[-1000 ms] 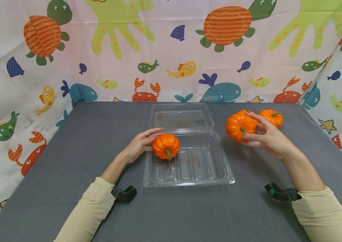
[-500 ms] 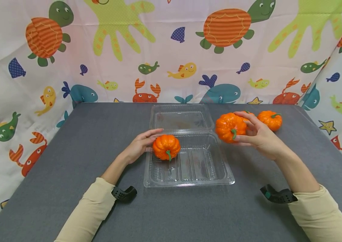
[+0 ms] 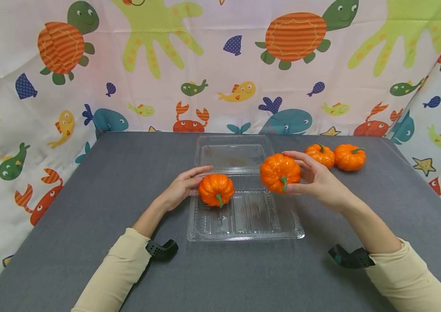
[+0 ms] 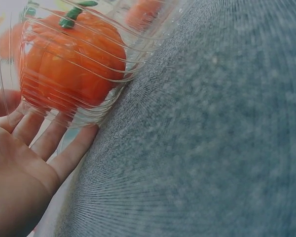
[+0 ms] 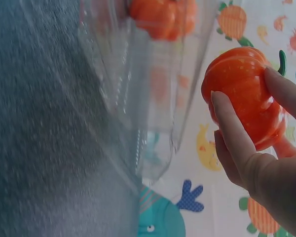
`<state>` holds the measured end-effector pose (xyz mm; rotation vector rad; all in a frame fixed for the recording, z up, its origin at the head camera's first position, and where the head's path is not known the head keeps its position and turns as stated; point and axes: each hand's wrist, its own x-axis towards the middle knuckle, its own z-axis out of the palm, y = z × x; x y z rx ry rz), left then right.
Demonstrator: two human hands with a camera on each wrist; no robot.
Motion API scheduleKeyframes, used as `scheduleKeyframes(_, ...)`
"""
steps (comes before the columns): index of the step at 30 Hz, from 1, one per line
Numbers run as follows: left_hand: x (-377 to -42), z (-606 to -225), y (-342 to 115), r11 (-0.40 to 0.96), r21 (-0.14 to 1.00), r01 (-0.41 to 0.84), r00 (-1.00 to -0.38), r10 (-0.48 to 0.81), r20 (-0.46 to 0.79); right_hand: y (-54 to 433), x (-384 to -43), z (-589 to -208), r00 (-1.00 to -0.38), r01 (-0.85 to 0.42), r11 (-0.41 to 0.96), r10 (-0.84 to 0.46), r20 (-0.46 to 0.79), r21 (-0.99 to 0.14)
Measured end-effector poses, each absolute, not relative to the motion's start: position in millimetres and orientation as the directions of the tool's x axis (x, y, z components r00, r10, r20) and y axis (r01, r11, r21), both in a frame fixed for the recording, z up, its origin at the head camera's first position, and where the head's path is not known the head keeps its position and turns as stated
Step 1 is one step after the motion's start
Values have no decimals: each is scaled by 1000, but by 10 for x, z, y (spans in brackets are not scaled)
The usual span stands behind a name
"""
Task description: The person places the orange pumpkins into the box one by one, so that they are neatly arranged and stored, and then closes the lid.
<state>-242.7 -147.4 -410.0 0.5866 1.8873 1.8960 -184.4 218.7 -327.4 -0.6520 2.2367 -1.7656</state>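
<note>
Beige sleeves (image 3: 107, 277) and dark wrist devices (image 3: 162, 250) are seen closest, at a grey desk (image 3: 244, 277) on which a clear plastic tray (image 3: 244, 237) is set. One orange pumpkin (image 3: 216, 189) is nested inside, toward the left wall; that wall is touched from outside by the left hand (image 3: 179, 189), its fingers loosely extended, with nothing gripped. At the tray's right side, a second pumpkin (image 3: 279, 172) is held raised by the right hand (image 3: 323, 184), fingers and thumb parted by its width and curved about its ribbed flanks. By its gloss it is judged light, stiff and somewhat slippery, best grasped around the body rather than by the thin green stem (image 3: 284, 183); the tray is likely to be flexed or nudged easily. Farther back, the clear lid (image 3: 236, 151) is folded away. Beyond the right hand, a third pumpkin (image 3: 320, 156) and a fourth pumpkin (image 3: 350, 157) are placed side by side before a curtain (image 3: 220, 65) printed with sea animals.
</note>
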Motion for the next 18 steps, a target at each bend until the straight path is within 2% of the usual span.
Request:
scheduleKeyframes(6,-2428,-4108,-1475,-8,1000,10,-833,553,13,2018,-1827,-3316,-852,-253,217,-512,111,-943)
scheduleKeyframes(12,-2423,-4108,-1476,-11,1000,11,-833,553,15,1865,-1793,-3339,-828,-236,209,-554,84,-949)
scheduleKeyframes(18,-2429,-4108,-1476,-9,1000,14,-836,549,17,1702,-1738,-3336,-801,-280,195,-588,116,-940)
